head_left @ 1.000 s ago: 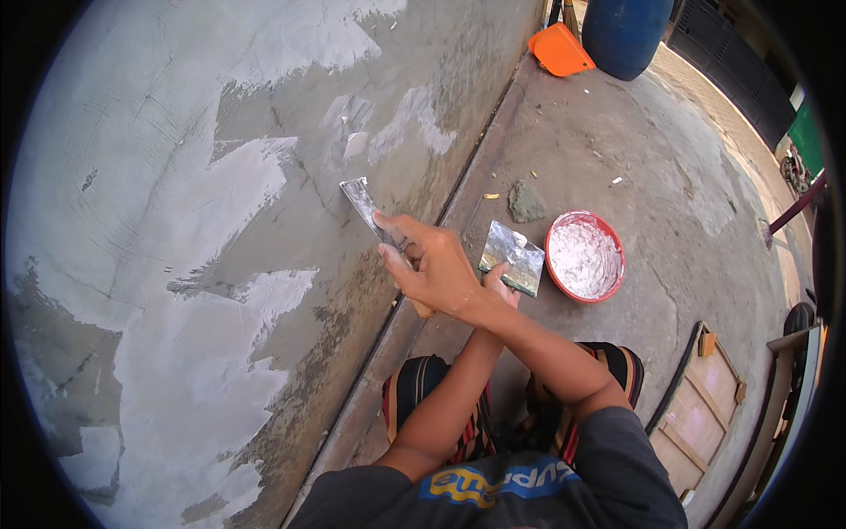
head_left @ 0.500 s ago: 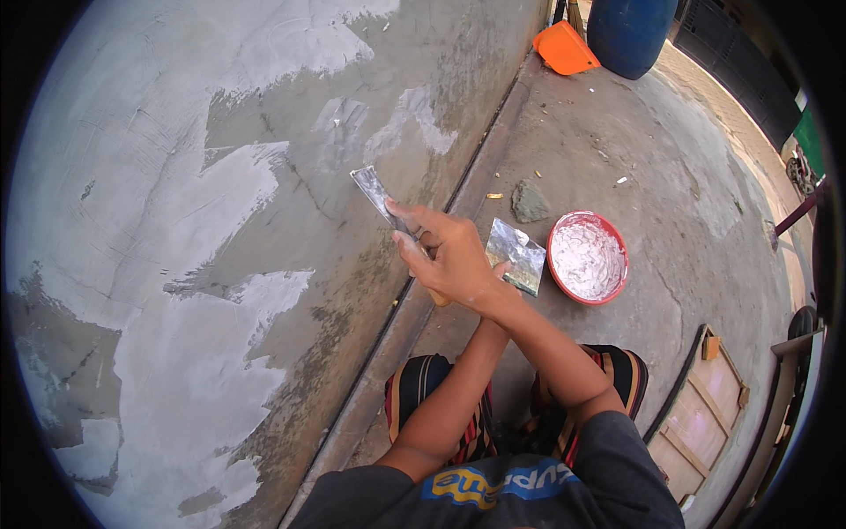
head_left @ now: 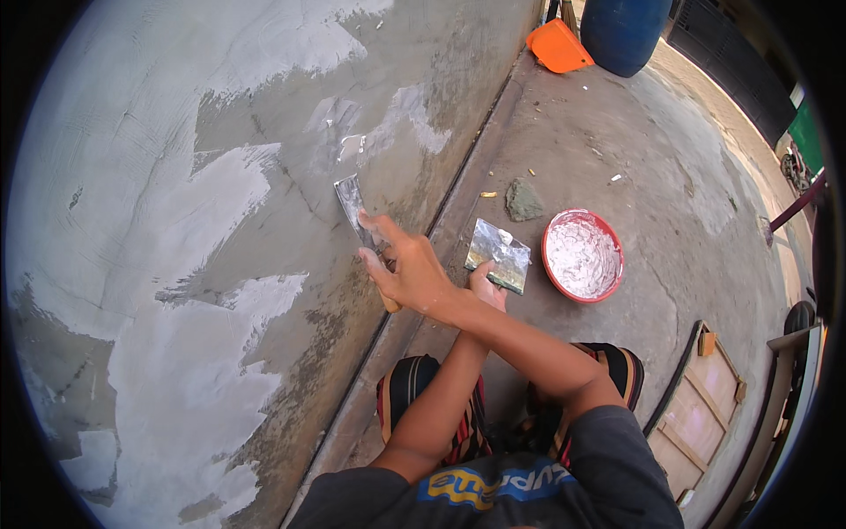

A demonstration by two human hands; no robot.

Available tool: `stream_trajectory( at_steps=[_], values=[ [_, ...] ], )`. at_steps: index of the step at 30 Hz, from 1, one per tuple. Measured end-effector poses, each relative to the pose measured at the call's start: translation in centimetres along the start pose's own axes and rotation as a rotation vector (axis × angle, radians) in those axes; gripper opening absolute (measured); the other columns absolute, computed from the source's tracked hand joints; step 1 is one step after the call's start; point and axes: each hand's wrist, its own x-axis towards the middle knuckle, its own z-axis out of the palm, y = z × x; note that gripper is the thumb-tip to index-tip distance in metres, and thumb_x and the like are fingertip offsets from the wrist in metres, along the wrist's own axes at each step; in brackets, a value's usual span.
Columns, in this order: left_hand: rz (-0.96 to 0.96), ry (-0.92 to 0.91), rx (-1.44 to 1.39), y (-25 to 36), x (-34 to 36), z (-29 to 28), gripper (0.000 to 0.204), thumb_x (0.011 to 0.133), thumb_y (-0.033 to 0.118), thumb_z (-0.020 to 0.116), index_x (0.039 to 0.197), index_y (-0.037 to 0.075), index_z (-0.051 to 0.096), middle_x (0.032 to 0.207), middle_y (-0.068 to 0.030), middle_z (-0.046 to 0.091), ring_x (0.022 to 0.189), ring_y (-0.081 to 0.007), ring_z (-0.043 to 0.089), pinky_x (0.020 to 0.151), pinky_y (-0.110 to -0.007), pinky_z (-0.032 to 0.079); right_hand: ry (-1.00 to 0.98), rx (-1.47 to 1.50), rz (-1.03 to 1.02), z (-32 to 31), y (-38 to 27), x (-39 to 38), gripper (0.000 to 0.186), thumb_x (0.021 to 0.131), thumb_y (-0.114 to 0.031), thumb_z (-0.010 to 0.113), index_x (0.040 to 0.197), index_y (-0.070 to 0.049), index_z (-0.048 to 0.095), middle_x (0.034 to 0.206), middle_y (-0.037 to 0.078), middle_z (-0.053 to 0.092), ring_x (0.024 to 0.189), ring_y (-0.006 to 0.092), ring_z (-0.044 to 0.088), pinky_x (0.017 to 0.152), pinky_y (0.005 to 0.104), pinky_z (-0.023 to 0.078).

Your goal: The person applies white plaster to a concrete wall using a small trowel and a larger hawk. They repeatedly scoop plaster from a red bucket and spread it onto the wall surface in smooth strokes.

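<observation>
My right forearm crosses over the left one. In my right hand point(head_left: 412, 275), closed round its handle, is a putty knife point(head_left: 349, 199) with its blade pointing up along the grey wall point(head_left: 326, 256). Just beyond the blade tip, a small fresh white smear point(head_left: 352, 147) lies on the wall. My left hand point(head_left: 486, 287), partly hidden behind the right wrist, grips the near edge of a flat square plate point(head_left: 494, 257) that carries a dab of white putty point(head_left: 505, 236). Right of the plate, a red bowl point(head_left: 620, 266) of white putty point(head_left: 582, 254) stands on the floor.
A grey stone point(head_left: 524, 201) lies beyond the plate. Farther off are an orange dustpan point(head_left: 560, 48) and a blue barrel point(head_left: 624, 35). At right, a wood-framed panel point(head_left: 701, 410) lies on the concrete floor. Dry white patches point(head_left: 194, 370) cover much of the wall.
The putty knife has moved left and slightly down, and a new white smear shows on the wall. My left hand has shifted the plate a little to the left.
</observation>
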Motion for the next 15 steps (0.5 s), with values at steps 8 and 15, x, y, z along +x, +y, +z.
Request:
stream_trajectory(
  at_steps=[8, 15],
  values=[
    [0.136, -0.220, 0.079, 0.3, -1.1, -0.3, 0.025, 0.100, 0.036, 0.045, 0.111, 0.014, 0.048, 0.099, 0.0017, 0.049, 0.090, -0.0109, 0.053, 0.075, -0.032, 0.049, 0.058, 0.012, 0.035, -5.8, -2.1, 4.2, 0.040, 0.090, -0.008, 0.060, 0.129, 0.003, 0.055, 0.071, 0.010, 0.062, 0.054, 0.0077, 0.057, 0.050, 0.0278, 0.048],
    [0.393, -0.448, 0.348, -0.3, -0.6, -5.4, 0.022, 0.093, 0.026, 0.056, 0.109, 0.012, 0.050, 0.092, 0.0014, 0.049, 0.085, -0.0100, 0.052, 0.073, -0.028, 0.047, -0.097, -0.037, 0.004, -3.0, -2.2, 0.6, 0.041, 0.090, -0.008, 0.061, 0.129, 0.003, 0.055, 0.073, 0.011, 0.063, 0.054, 0.0094, 0.059, 0.050, 0.0274, 0.049]
  ],
)
